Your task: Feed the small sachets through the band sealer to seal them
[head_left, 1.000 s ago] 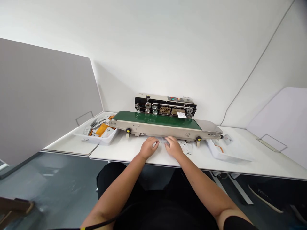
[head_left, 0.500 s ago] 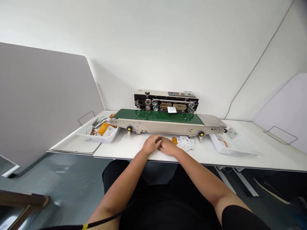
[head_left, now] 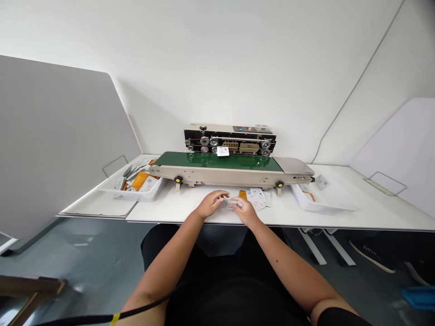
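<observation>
My right hand (head_left: 245, 211) is closed on a small clear packet (head_left: 232, 204) near the table's front edge. Just left of it, my left hand (head_left: 212, 203) has its fingers curved and apart, close to the packet's left end; no object is clearly held in it. Several white packets (head_left: 257, 199) and an orange one (head_left: 242, 194) lie beside my right hand. Behind both hands stands a sealing machine (head_left: 249, 147) with a green conveyor belt (head_left: 190, 159). A white packet (head_left: 223, 151) sits upright at the machine's rollers, above the belt.
A white bin (head_left: 149, 195) with orange and white packets stands left of the conveyor. Another white bin (head_left: 326, 206) holds a few packets on the right. Grey divider panels (head_left: 61, 136) flank the table. A person's shoe (head_left: 372, 256) shows on the floor at right.
My hands have moved apart, and a clear packet now shows between them. The white packet at the machine has travelled left along the rollers. The view has shifted slightly.
</observation>
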`<state>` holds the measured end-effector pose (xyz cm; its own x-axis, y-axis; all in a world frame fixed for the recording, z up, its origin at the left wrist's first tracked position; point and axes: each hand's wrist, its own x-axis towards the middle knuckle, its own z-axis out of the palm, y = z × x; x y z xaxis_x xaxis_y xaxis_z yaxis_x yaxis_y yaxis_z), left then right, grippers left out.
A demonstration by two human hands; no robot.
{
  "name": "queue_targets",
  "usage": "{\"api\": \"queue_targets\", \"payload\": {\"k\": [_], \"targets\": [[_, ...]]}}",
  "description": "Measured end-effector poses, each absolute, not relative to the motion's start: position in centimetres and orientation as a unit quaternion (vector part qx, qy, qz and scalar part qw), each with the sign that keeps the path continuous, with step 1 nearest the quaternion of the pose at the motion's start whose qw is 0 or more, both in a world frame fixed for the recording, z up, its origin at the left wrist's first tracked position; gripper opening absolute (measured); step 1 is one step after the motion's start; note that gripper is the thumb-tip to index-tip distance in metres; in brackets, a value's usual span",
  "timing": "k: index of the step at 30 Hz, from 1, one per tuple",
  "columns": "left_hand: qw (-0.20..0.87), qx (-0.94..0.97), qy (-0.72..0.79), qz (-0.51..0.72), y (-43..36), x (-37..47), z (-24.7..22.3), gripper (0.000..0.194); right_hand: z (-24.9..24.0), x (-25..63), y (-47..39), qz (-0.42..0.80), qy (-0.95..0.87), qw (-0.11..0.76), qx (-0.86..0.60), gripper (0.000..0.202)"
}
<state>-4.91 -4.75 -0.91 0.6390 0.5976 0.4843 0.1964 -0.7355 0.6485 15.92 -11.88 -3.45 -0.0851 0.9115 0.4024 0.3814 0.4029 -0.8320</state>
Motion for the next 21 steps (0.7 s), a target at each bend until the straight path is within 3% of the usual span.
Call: {"api": "queue_targets", "payload": {"k": [3, 7, 9, 13, 16, 21], "targets": [[0.318, 0.846, 0.24, 0.355, -5.2, -4.9, -0.8, 0.05, -3.4, 16.2, -11.2, 0.361, -0.579, 0.545, -0.487, 0.036], [0.343, 0.818, 0.288, 0.362, -5.1, -4.5, -1.1, 0.031, -3.6, 16.0, -10.9, 0.452, -0.522, 0.561, -0.457, 0.036], [0.368, 0.787, 0.308, 0.387, -4.9, -4.3, -1.3, 0.028, -3.8, 16.0, -10.8, 0.447, -0.508, 0.575, -0.46, 0.035], [0.43, 0.718, 0.328, 0.439, -4.3, -4.3, -1.8, 0.041, -3.9, 16.0, -10.5, 0.442, -0.495, 0.59, -0.461, 0.038], [0.444, 0.718, 0.312, 0.437, -4.2, -4.3, -2.0, 0.037, -3.9, 15.8, -10.3, 0.447, -0.504, 0.579, -0.459, 0.04], [0.434, 0.772, 0.281, 0.37, -4.6, -4.2, -2.1, 0.034, -4.2, 15.2, -11.0, 0.32, -0.567, 0.595, -0.472, 0.035]]}}
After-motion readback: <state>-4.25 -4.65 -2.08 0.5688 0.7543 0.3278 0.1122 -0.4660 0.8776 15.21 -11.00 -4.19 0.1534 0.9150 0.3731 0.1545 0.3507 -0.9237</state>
